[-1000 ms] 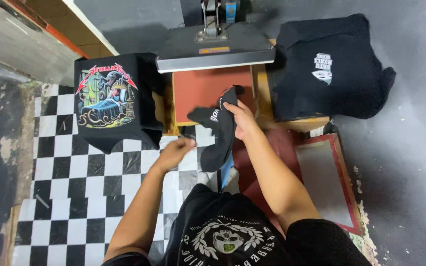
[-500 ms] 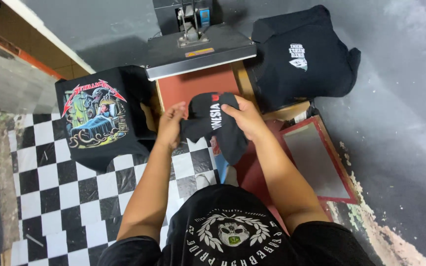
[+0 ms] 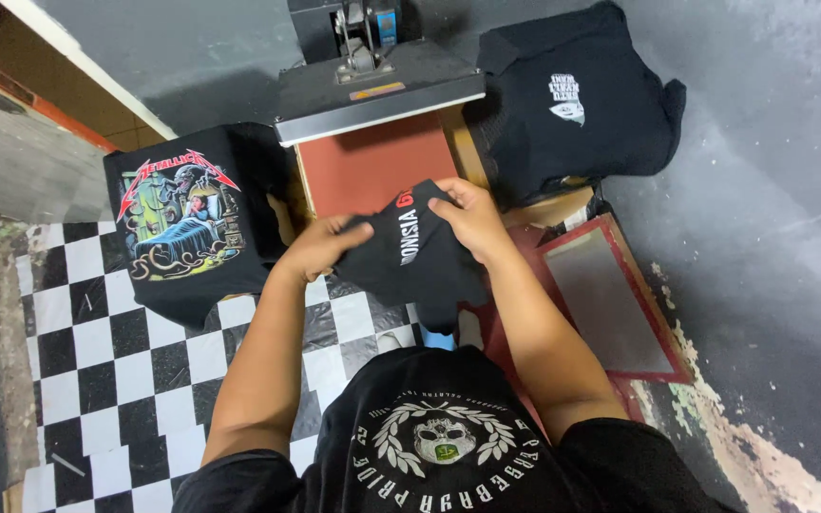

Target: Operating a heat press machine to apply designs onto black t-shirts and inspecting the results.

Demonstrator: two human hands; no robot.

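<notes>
A black T-shirt point(image 3: 410, 252) with white and red lettering hangs between both my hands, just in front of the heat press. My left hand point(image 3: 320, 245) grips its left edge. My right hand point(image 3: 472, 217) grips its upper right edge. Behind the shirt lies the press's red lower platen point(image 3: 363, 166), bare, with the grey upper plate point(image 3: 377, 95) swung back above it. The shirt's lower part droops over the floor.
A folded black T-shirt with a colourful print point(image 3: 187, 223) lies left of the press. A stack of black shirts point(image 3: 577, 100) sits at the right. A red-framed printing screen point(image 3: 610, 294) lies on the floor at right. Black-and-white checkered flooring point(image 3: 97, 351) is at left.
My left hand rose from the checkered floor and took hold of the black shirt's left edge. Both hands now hold the shirt spread in front of the platen.
</notes>
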